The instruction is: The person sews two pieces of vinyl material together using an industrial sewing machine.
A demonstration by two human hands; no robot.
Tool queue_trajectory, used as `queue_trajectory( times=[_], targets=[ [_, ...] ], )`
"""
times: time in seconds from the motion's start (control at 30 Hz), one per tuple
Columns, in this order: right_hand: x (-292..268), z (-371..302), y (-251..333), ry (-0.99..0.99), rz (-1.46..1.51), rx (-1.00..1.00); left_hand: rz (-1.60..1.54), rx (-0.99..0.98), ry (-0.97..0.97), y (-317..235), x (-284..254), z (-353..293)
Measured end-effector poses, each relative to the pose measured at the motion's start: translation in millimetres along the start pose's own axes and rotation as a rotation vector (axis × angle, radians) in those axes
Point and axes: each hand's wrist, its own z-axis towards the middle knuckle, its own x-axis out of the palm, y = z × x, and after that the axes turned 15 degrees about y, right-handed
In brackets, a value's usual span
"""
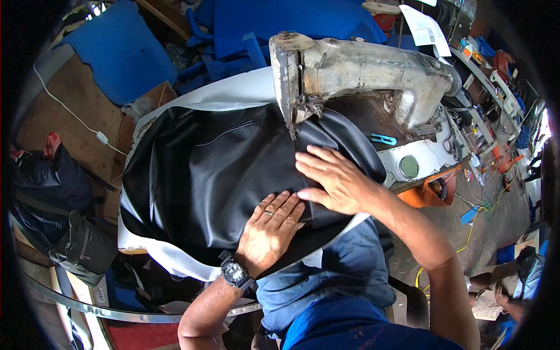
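Note:
A wide sheet of black leather-like material [198,169] with a light stitched line covers much of the white table. Part of it runs beneath the needle end of a worn, grey industrial sewing machine [361,67]. Flat on the material near its front edge, my left hand [271,230] rests with fingers stretched out; a ring and a black wristwatch [235,273] are on that hand and wrist. Just in front of the needle, my right hand [332,181] also lies on the material, fingers spread. Neither hand grips anything. The material hides the table under it.
On the machine's right lie a light-blue cutter [383,139] and a round greenish disc [409,167]. An orange bag [429,189] hangs by the table's right edge. A dark backpack [70,216] sits at left. Another person [504,286] is at the lower right.

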Motion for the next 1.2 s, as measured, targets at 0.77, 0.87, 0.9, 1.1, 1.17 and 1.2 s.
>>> queue_trajectory(
  times=[0.77,0.87,0.9,1.1,1.17,1.2],
  targets=[
    [-38,-48,-3,0.212,-0.13,-0.264,-0.155,0.338,0.205,54,-25,37],
    [-43,-45,-7,0.243,-0.13,-0.291,-0.234,0.312,0.335,61,-22,34],
    [-43,-44,-9,0.256,-0.135,-0.299,-0.281,0.342,0.346,64,-21,35],
    [-37,-43,-15,0.234,-0.137,-0.288,-0.303,0.313,0.367,67,-23,38],
    [-37,-42,-17,0.225,-0.099,-0.278,-0.285,0.312,0.36,69,-23,40],
    [-38,-40,-18,0.219,-0.106,-0.283,-0.273,0.311,0.361,70,-23,42]
  ],
)
